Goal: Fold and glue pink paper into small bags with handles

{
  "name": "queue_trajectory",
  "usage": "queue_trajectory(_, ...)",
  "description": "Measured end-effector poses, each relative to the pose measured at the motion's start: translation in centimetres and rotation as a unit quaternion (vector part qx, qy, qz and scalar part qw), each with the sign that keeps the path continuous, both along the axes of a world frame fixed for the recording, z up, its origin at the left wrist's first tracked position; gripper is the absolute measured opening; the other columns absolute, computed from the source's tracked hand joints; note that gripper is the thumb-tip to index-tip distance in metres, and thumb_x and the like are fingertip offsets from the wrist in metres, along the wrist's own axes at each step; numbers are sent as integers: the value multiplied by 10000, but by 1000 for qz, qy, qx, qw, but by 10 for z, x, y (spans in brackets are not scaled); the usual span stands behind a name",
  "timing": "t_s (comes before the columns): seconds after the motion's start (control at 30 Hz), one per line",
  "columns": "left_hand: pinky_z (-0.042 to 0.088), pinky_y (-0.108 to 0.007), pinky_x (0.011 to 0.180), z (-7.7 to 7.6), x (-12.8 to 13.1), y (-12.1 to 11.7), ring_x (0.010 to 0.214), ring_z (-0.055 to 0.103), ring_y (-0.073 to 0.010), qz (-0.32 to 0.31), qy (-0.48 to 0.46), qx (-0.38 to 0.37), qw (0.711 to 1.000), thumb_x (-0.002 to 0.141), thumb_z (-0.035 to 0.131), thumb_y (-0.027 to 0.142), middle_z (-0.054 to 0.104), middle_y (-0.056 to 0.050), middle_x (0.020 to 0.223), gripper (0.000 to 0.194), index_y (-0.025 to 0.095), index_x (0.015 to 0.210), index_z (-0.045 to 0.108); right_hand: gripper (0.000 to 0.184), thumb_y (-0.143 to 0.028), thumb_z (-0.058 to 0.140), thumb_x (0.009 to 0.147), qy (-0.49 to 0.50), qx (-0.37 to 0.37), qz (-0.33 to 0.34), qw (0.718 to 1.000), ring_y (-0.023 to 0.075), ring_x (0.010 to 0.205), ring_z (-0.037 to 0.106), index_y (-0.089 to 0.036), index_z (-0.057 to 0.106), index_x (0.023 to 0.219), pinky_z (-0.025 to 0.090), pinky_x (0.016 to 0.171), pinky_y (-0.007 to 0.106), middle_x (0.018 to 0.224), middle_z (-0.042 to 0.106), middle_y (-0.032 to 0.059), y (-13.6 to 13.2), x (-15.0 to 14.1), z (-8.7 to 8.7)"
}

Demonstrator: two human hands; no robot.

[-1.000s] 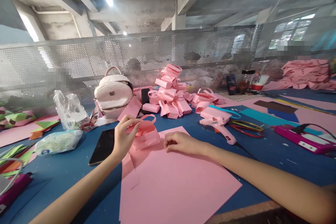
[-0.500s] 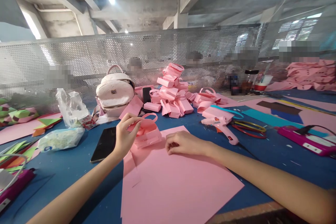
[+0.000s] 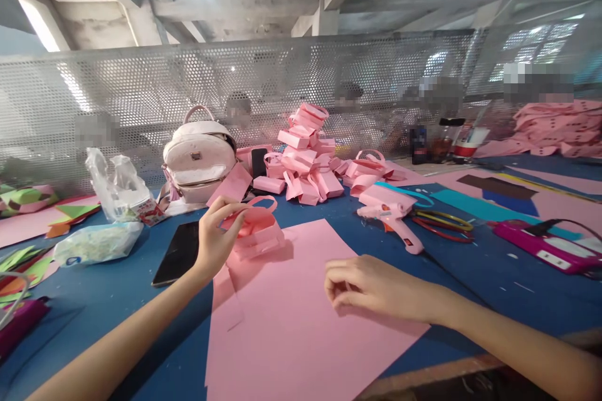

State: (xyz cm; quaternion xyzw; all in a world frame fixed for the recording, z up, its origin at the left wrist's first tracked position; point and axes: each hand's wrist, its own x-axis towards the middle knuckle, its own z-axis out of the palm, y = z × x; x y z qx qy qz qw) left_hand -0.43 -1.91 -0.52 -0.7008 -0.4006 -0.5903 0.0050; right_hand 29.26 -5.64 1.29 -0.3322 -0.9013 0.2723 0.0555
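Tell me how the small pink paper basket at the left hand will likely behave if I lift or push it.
The small pink paper basket is probably very light, being thin-walled, so a push may slide it easily. Its handle, a narrow looped strip, will likely flex when lifted. Squeezed hard, the thin walls would probably crease.

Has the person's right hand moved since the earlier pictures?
Yes. Judged against the pink glue gun, the right hand has shifted toward the camera and to the right, leaving a wider gap to the pink paper basket.
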Motion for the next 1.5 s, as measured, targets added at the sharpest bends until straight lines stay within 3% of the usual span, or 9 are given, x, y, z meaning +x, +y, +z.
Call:
queue_trajectory(0.2, 494, -260, 700, 0, 3, -1, 788, 617, -159, -1, 15, 10, 1000, 913, 596, 175, 636, -19, 848, 142, 202, 885, 733, 94, -136, 692, 825, 29, -25, -87, 995, 133, 752, 602, -218, 671, 784, 380, 661, 217, 816, 677, -40, -14, 22, -26)
queue_trajectory(0.37, 502, -262, 698, -2, 6, -4, 785, 611, -151, -10, 48, 21, 999, 918, 584, 152, 621, -23, 859, 156, 202, 908, 732, 102, -154, 730, 822, 37, -7, -52, 998, 126, 736, 613, -235, 693, 771, 378, 640, 217, 824, 690, -43, -11, 23, -32)
queue_trajectory(0.6, 505, -252, 679, -4, 10, -6, 789, 610, -142, -33, 89, 34, 995, 907, 583, 81, 605, -24, 880, 199, 211, 960, 725, 85, -181, 627, 930, -6, 82, 26, 996, 152, 805, 643, -227, 633, 859, 382, 688, 251, 902, 681, -14, -15, 27, -35)
queue_trajectory(0.73, 501, -259, 708, -3, 12, -5, 800, 606, -141, -37, 95, 25, 994, 914, 580, 71, 596, -25, 888, 205, 211, 972, 719, 72, -182, 578, 949, -24, 106, -40, 993, 172, 751, 651, -230, 593, 897, 369, 632, 278, 944, 668, -3, -2, 27, -34)
queue_trajectory(0.87, 501, -262, 723, -3, 10, -4, 827, 610, -146, -48, 101, 2, 994, 929, 558, 76, 598, -31, 923, 226, 221, 1012, 711, 106, -189, 537, 949, 0, 71, -106, 992, 185, 767, 652, -220, 577, 856, 404, 659, 283, 952, 664, 22, 20, 25, -31)
queue_trajectory(1.07, 507, -270, 756, -6, 1, 2, 870, 624, -160, -54, 97, -32, 993, 953, 535, 105, 612, -44, 972, 241, 237, 1054, 708, 104, -176, 570, 901, 5, 43, -134, 990, 185, 769, 643, -225, 591, 812, 410, 667, 280, 913, 668, 13, 28, 18, -35)
queue_trajectory(1.33, 498, -253, 731, -11, -5, 11, 846, 619, -155, -39, 67, -71, 994, 966, 547, 157, 616, -40, 954, 192, 233, 1011, 718, 132, -262, 420, 966, 10, 43, -143, 989, 205, 758, 634, -240, 535, 904, 409, 664, 313, 928, 648, 36, 29, 19, -41)
queue_trajectory(1.5, 497, -257, 742, -11, -6, 14, 861, 621, -162, -36, 54, -80, 995, 965, 549, 170, 622, -36, 951, 182, 237, 980, 718, 109, -220, 452, 895, 60, 38, -173, 982, 164, 640, 570, -240, 475, 791, 402, 593, 268, 746, 631, 2, 27, 26, -42)
